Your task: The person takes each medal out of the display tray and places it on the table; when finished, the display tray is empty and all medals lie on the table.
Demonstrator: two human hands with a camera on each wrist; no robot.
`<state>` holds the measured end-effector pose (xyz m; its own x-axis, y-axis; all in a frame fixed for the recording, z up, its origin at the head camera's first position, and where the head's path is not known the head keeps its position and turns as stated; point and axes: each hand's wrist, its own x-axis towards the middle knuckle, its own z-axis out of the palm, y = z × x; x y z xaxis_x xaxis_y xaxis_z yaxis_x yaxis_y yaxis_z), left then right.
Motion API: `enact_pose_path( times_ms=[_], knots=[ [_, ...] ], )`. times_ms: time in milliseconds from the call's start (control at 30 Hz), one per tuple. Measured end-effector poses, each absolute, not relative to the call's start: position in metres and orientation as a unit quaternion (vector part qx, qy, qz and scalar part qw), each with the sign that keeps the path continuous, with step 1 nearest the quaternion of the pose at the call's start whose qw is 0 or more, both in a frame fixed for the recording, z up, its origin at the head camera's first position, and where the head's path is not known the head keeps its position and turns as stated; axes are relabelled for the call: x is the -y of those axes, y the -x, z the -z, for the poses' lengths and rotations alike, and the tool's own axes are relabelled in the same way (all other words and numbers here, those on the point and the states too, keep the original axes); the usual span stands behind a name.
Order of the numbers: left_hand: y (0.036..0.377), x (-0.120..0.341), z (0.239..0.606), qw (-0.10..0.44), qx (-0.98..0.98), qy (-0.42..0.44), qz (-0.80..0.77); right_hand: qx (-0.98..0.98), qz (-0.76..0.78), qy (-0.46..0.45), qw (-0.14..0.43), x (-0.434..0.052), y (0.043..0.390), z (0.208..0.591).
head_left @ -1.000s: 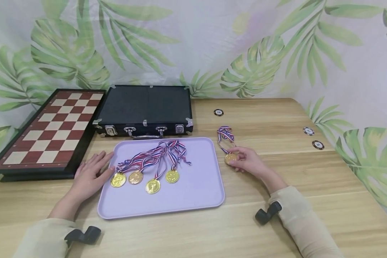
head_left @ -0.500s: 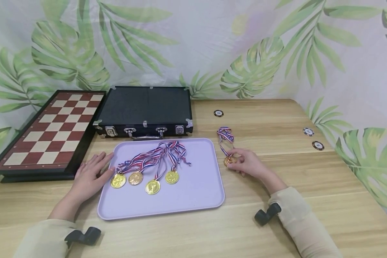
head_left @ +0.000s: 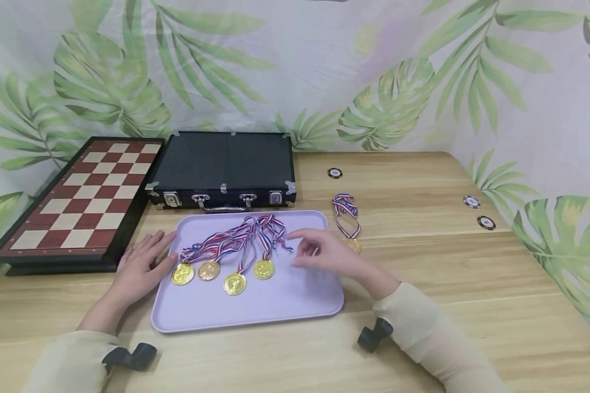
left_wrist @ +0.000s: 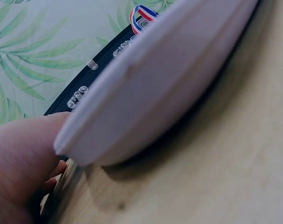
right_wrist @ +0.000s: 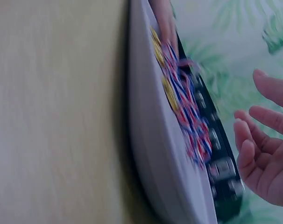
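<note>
Nearest, the left hand (head_left: 145,261) lies flat with relaxed fingers against the left rim of the lilac tray (head_left: 295,303), steadying it. Over the tray's right half the right hand (head_left: 319,252) hovers empty, fingers loosely spread, near the 4 gold medals (head_left: 234,283) whose striped ribbons (head_left: 236,240) overlap in a tangle. A careless pull on 1 ribbon could drag the neighbours along or slide them off the rim. Just right of the tray, on the counter (head_left: 472,284), lies the 5th medal (head_left: 354,245) with its ribbon bunched behind. Half a second ago the right hand pinched that medal; now it has let go and moved left. Farther back sit the black case (head_left: 221,164) and chessboard (head_left: 86,196).
</note>
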<state>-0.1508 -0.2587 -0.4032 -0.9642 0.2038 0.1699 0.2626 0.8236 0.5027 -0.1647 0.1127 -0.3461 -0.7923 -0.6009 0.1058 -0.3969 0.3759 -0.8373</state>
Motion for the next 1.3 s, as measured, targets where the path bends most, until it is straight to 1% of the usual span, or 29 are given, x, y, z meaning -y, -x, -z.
enact_pose_path(
  times_ms=[100,200,433,533,733,867,1067,1300],
  knots=[
    [0.150,0.258,0.403,0.054,0.954,0.119,0.268,-0.826,0.447,0.318,0.130,-0.091,0.157,0.349],
    [0.151,0.257,0.402,0.052,0.955,0.116,0.267,-0.837,0.424,0.321,0.129,-0.076,0.154,0.357],
    [0.150,0.259,0.403,0.052,0.955,0.115,0.269,-0.881,0.353,0.308,0.071,-0.065,0.163,0.377],
    [0.150,0.259,0.403,0.053,0.954,0.116,0.270,-0.891,0.337,0.299,0.056,-0.063,0.166,0.382],
    [0.151,0.259,0.403,0.052,0.954,0.118,0.271,-0.925,0.274,0.261,0.022,-0.057,0.162,0.389],
    [0.151,0.258,0.403,0.048,0.955,0.116,0.270,-0.935,0.244,0.256,0.004,-0.054,0.158,0.389],
    [0.151,0.258,0.402,0.044,0.956,0.111,0.269,-0.938,0.229,0.259,0.013,-0.054,0.155,0.385],
    [0.151,0.258,0.401,0.040,0.955,0.109,0.272,-0.941,0.213,0.262,0.041,-0.054,0.155,0.380]
  ],
)
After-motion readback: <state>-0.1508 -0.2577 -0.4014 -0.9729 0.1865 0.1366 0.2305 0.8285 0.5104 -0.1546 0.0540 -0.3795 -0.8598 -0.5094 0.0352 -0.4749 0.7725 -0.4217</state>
